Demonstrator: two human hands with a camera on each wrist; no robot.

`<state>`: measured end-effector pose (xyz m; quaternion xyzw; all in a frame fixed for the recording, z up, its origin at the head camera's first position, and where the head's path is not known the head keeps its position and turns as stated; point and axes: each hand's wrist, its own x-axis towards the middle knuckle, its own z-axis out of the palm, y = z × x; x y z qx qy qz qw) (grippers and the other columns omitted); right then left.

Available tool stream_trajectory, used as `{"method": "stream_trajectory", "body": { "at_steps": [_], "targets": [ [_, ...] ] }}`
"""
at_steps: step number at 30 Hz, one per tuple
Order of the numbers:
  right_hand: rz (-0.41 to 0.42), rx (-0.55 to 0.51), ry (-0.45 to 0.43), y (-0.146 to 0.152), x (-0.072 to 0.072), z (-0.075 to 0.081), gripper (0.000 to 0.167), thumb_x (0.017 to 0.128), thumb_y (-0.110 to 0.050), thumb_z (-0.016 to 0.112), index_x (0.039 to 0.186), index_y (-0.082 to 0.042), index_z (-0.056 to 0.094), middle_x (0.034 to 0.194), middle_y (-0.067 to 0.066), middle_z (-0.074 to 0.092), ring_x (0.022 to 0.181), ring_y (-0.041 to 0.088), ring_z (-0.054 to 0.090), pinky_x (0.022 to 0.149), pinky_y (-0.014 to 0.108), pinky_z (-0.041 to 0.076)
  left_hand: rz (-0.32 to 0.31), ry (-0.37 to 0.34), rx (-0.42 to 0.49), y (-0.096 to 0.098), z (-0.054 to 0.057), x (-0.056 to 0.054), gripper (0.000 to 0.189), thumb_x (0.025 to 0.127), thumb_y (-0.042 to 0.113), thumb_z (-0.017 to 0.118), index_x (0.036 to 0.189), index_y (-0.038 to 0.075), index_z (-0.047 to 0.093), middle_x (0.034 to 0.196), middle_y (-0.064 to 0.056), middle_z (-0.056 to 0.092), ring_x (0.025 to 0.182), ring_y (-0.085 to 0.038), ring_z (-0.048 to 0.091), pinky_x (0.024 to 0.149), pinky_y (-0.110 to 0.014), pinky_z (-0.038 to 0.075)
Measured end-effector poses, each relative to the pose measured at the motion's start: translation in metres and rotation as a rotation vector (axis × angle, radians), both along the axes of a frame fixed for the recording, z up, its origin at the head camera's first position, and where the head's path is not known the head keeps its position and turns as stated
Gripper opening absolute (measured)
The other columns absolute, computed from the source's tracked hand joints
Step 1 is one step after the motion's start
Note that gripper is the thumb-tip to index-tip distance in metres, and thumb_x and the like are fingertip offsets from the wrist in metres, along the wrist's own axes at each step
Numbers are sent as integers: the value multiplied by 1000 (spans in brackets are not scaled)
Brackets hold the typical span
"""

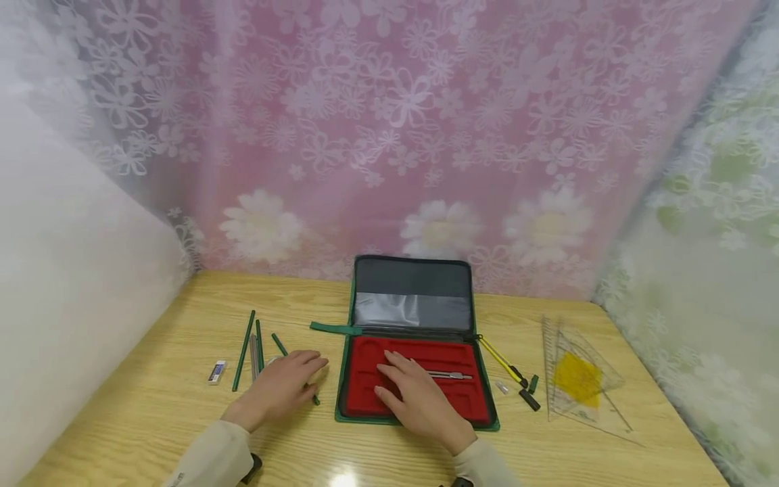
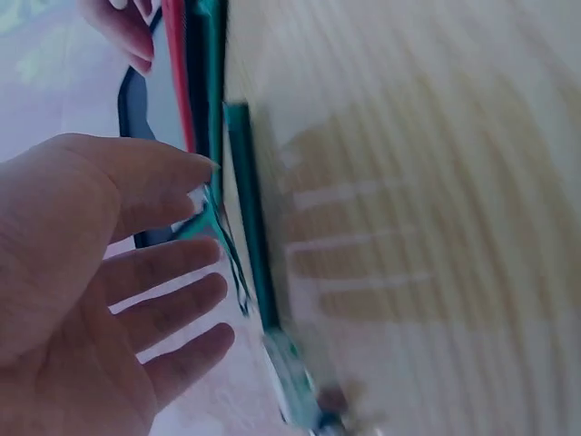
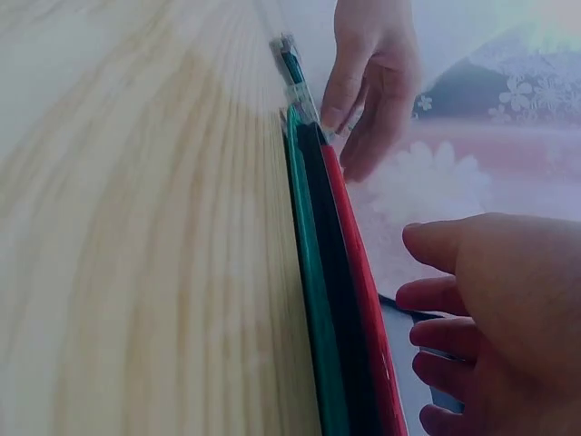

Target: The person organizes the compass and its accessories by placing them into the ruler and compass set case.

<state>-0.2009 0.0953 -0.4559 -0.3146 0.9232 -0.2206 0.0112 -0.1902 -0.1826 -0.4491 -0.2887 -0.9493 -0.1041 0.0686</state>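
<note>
A green zip case point(image 1: 342, 399) lies unfolded on the wooden table, with a red moulded tray point(image 1: 365, 404) in its near half. Over this tray my right hand point(image 1: 421, 400) hovers with spread, relaxed fingers. Just beyond its fingers a silver drawing compass point(image 1: 449, 375) lies in a tray slot. My left hand point(image 1: 281, 387) is left of the case, fingers relaxed and gripping nothing. Under it a green pencil point(image 1: 279, 344) lies aslant, its middle hidden by the hand. In the left wrist view, that hand's fingers point(image 2: 186, 309) stand apart from a green pencil point(image 2: 251, 218).
At left lie green pencils point(image 1: 244, 352), grey sticks point(image 1: 253, 358) and a white-and-blue eraser point(image 1: 216, 372). Right of the case are a yellow-and-black tool point(image 1: 502, 358), a small black piece point(image 1: 529, 400), a green piece point(image 1: 533, 384) and clear set squares point(image 1: 608, 368) with a yellow patch.
</note>
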Motion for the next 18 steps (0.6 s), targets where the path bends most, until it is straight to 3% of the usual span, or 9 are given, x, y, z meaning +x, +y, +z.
{"method": "stream_trajectory", "body": {
  "at_steps": [7,11,18],
  "targets": [
    [39,-16,10,-10,-1,-2,49,99,-39,50,135,-6,54,147,12,38,136,30,32,107,50,28,-19,62,-10,-17,-5,-1,22,80,5,72,100,12,70,105,-2,61,97,-22,55,81,-42,50],
    [33,-15,-10,-12,-1,-3,49,98,-39,51,135,-8,54,148,11,37,137,28,31,107,50,29,-43,114,-27,-19,-6,-5,22,77,0,73,93,14,69,98,2,60,91,-19,55,76,-40,50],
    [35,-19,-23,-13,0,-3,48,98,-38,51,136,-8,54,149,11,36,138,27,29,107,50,28,-57,284,-191,-21,-5,-15,23,75,-8,71,85,12,64,88,1,58,78,-17,52,66,-34,49]
  ]
}}
